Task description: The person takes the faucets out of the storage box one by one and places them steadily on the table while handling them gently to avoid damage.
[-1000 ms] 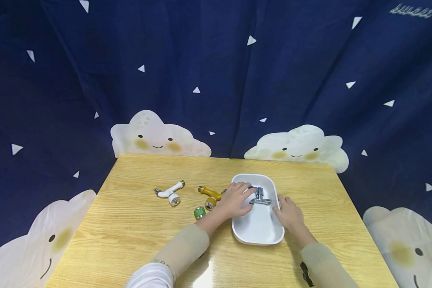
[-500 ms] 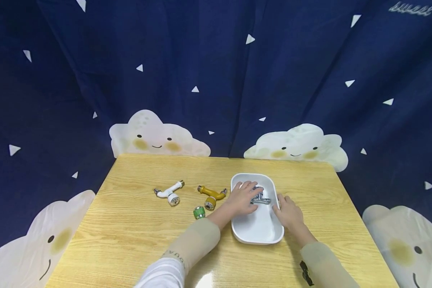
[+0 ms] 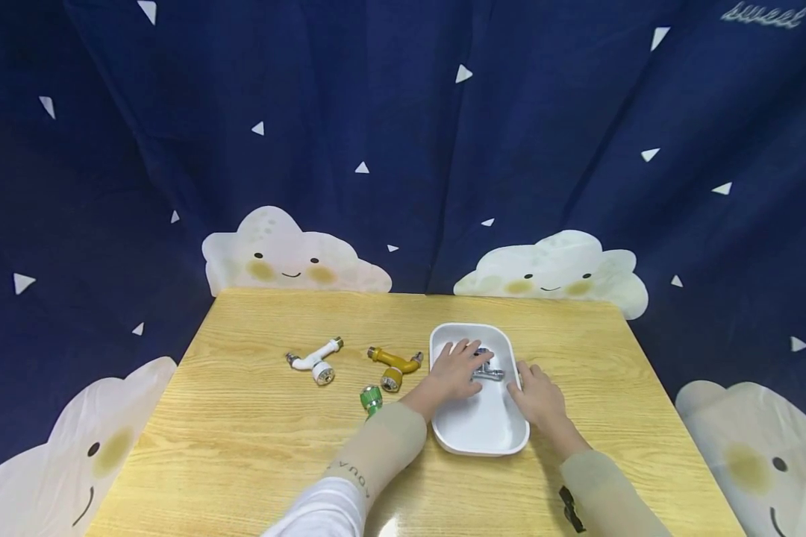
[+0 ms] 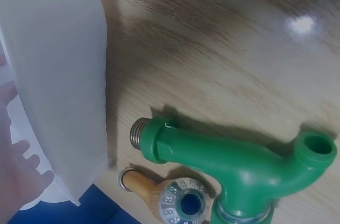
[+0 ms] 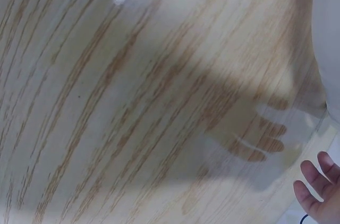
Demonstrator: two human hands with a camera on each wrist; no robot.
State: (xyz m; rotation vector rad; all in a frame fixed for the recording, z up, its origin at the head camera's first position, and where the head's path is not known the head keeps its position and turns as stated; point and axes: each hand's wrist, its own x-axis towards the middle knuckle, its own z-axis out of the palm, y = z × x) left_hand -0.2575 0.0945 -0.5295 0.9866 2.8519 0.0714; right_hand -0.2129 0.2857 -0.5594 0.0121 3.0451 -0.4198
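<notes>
Over a white basin (image 3: 480, 436), my left hand (image 3: 454, 371) reaches across the left rim with its fingers spread. Beneath and beside those fingers a chrome faucet (image 3: 490, 374) lies in the basin, partly covered; I cannot tell whether they touch it. My right hand (image 3: 540, 397) is at the basin's right side, thumb over the rim and fingers outside. In the right wrist view the fingers of the right hand (image 5: 321, 184) look loosely extended. Close to the left forearm lies a green faucet (image 4: 234, 160), half hidden by the sleeve in the head view.
A yellow faucet (image 3: 398, 364) and a white faucet (image 3: 314, 362) lie on the wooden table (image 3: 255, 447) left of the basin. Behind the table hangs a dark blue curtain (image 3: 403, 134) with cloud prints.
My left hand has moved slightly right, further over the chrome faucet, uncovering more of the yellow and green faucets. The right hand and basin have stayed in place.
</notes>
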